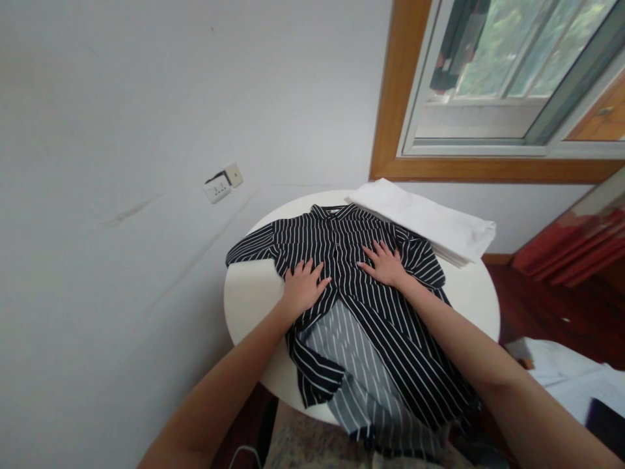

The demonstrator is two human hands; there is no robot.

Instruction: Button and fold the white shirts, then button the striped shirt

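A black shirt with white stripes (325, 238) lies spread face up, its collar toward the wall and its lower front parted. The grey inner side of its back shows through the gap, and the hem hangs over the near edge of the round white table (249, 293). My left hand (303, 286) rests flat on the shirt's left front, fingers spread. On the right front lies my right hand (383, 264), palm down with its fingers apart. One sleeve stretches out to the left; the other is bunched at the right.
A folded white cloth or bag (430, 218) lies at the table's back right. White walls meet behind the table, with a socket (217, 189) on the left one. A wood-framed window (488, 169) is at upper right. White papers (571, 371) and a red curtain (576, 247) are at right.
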